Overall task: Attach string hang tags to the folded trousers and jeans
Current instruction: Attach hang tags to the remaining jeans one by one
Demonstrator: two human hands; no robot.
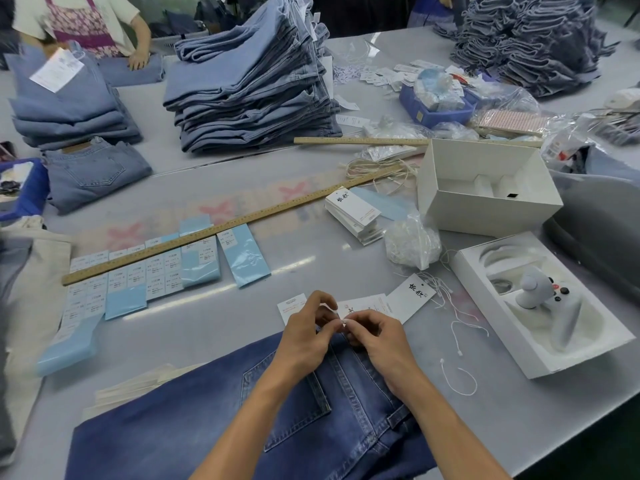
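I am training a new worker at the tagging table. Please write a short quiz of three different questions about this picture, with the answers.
1. True or false: both hands, left hand and right hand, work at the waistband of the dark blue jeans.
2. Multiple choice: the stack of white hang tags lies A) inside the open white box, B) on the table left of that box, C) on the pale jeans pile.
3. What lies loose on the table right of the jeans?

Key: 1 true. 2 B. 3 A white string loop.
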